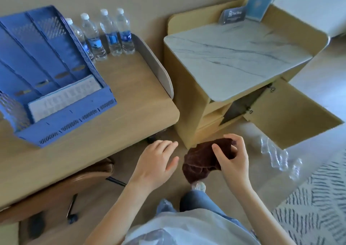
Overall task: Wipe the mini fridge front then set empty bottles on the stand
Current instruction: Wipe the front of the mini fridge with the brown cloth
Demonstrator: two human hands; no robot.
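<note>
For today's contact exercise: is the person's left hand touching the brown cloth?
Apart. The head view shows floor between the left hand and the brown cloth, which the right hand grips.

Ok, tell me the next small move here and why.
Probably carry the brown cloth down to the dark fridge front and start wiping. The right hand grips the cloth, bunched, the left hand is open and holds nothing, and the cabinet door stands open, exposing that panel. The empty bottles lie on the floor, for later.
</note>
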